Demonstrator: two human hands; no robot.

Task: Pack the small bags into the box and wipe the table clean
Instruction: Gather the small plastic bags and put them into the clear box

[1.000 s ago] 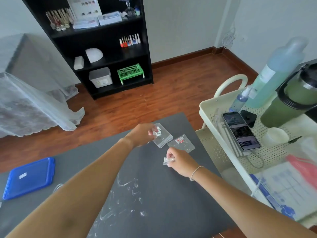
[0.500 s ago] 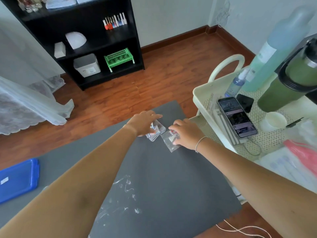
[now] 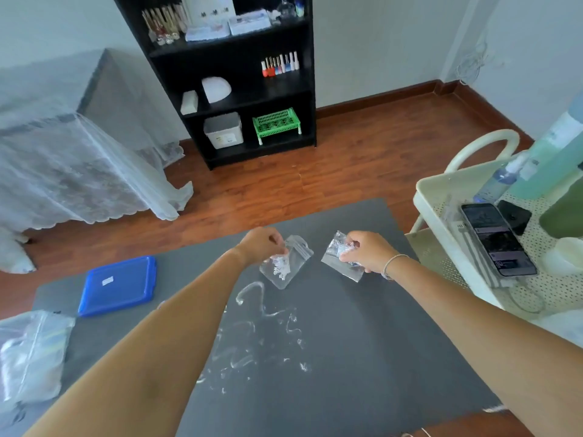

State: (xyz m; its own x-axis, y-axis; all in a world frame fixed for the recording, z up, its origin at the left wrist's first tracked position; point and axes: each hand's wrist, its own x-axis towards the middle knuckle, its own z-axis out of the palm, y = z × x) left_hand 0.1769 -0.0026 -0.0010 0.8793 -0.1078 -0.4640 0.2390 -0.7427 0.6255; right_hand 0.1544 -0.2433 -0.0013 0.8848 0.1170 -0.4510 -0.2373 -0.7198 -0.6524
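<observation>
My left hand (image 3: 260, 244) pinches a small clear zip bag (image 3: 288, 266) with white bits inside, held just above the far part of the grey table (image 3: 362, 357). My right hand (image 3: 367, 252) grips a second small clear bag (image 3: 336, 258) a little to the right. A flat blue box with its lid on (image 3: 118, 285) lies at the table's left side. White smears (image 3: 262, 329) mark the tabletop below the two bags.
A larger clear bag (image 3: 31, 354) lies at the table's left edge. To the right stands a cream cart (image 3: 441, 197) with a phone (image 3: 497, 239), bottles and a cup. A black shelf unit (image 3: 239, 74) and a lace-covered piece of furniture (image 3: 72, 171) stand beyond on the wooden floor.
Both hands have closed on the small bags and lifted them off the table, moving apart. The camera has tilted up and left, bringing the blue box into fuller view.
</observation>
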